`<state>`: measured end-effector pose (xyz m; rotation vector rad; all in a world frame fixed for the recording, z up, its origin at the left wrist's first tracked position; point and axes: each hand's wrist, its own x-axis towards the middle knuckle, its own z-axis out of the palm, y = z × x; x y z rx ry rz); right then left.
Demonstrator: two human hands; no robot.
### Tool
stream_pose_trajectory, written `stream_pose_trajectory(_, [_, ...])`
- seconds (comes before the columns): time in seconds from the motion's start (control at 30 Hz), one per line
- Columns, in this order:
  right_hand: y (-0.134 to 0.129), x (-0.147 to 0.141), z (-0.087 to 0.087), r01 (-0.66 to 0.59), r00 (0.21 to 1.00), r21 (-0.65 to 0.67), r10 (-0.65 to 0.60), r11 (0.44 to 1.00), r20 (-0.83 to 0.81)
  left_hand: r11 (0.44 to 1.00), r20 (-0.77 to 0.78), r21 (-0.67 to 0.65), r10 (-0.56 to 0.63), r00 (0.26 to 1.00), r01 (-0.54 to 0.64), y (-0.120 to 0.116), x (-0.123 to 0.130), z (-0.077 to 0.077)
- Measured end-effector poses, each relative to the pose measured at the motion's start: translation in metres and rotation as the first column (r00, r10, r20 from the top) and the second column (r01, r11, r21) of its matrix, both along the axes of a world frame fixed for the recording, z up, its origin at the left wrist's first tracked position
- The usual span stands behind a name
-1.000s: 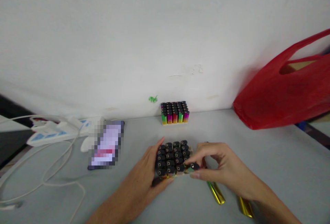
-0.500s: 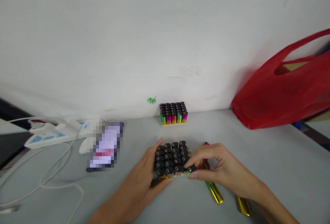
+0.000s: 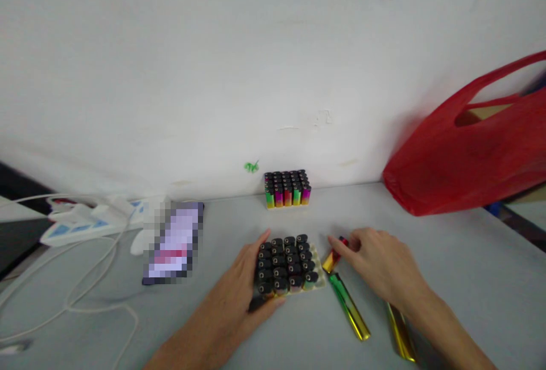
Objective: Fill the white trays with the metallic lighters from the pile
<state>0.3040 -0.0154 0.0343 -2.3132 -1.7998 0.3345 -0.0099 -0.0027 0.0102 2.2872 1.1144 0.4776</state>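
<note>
A pale tray [image 3: 321,279] holds several black-topped lighters [image 3: 279,259] in rows, with an unfilled column of slots along its right side. My left hand [image 3: 245,279] grips the tray's left end, thumb at the near edge and fingers along the far side. Right of the tray, my right hand [image 3: 373,259] has its thumb and index finger around a red and gold lighter [image 3: 335,256] near the table surface. Just below that one lies a green and gold piece [image 3: 350,307]. Another gold piece [image 3: 400,333] is partly under my right wrist.
A second block of upright lighters [image 3: 288,189] stands against the wall. At left are a phone [image 3: 177,242], a white power strip [image 3: 94,222] and loose white cables [image 3: 89,267]. A red bag [image 3: 464,154] sits at the back right.
My right hand has let go of a lighter at the tray's near right part and moved right to the red and gold lighter. My left hand stays on the tray.
</note>
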Motion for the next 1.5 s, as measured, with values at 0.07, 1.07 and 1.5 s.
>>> stream_pose_trajectory(0.07, [-0.001, -0.003, -0.002, -0.039, 0.999, -0.026, 0.039, 0.999, -0.016, 1.000, -0.008, 0.005, 0.001, 1.000, -0.001, 0.000, 0.000, 0.000])
stream_pose_trajectory(1.07, [-0.001, -0.022, 0.006, 0.003, 0.240, 0.050, 0.048, 0.999, -0.970, 1.000, 0.048, -0.004, -0.004, 0.999, 0.004, 0.000, 0.001, 0.002])
stream_pose_trajectory(1.5, [-0.007, -0.026, 0.013, -0.136, -0.048, -0.073, -0.080, 0.988, -0.996, 1.000, 0.035, 0.027, -0.001, 0.999, 0.000, 0.001, 0.000, -0.001])
